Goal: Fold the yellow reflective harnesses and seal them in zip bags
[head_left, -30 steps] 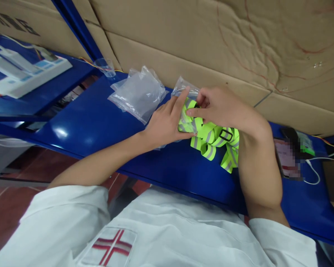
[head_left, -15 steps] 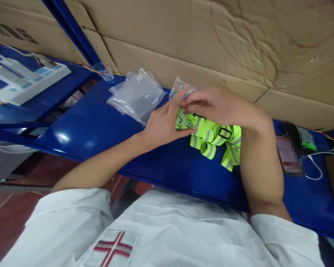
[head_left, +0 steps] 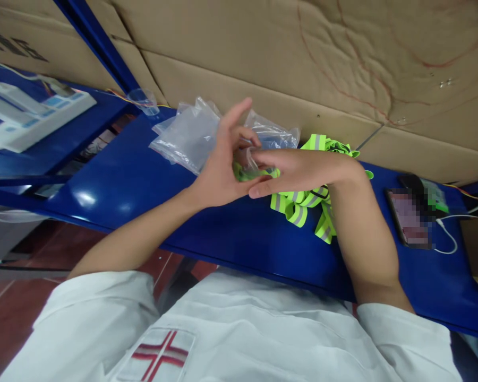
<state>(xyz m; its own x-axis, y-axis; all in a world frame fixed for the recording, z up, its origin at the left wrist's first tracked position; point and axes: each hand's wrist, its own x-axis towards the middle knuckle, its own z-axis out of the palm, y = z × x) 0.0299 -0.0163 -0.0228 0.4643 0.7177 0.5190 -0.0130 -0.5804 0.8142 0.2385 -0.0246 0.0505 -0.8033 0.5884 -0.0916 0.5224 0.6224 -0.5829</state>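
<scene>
A small clear plastic bag with a neon yellow-green reflective strap inside is between my two hands, largely covered by them. My left hand holds it from the left, index finger raised and thumb stretched under it. From the right, my right hand grips it, with the thumb in front and the other fingers partly hidden at the bag. Loose neon reflective straps with a black buckle lie beneath and behind my right hand and forearm.
Flat clear bags lie left of my hands, another clear bag behind them. A plastic cup and a white power strip are farther left. A phone lies right on the blue table; cardboard stands behind.
My right hand has moved left and down across the bag, its thumb now near the left thumb. My left hand has tilted and shifted slightly left. More strap shows behind the right wrist.
</scene>
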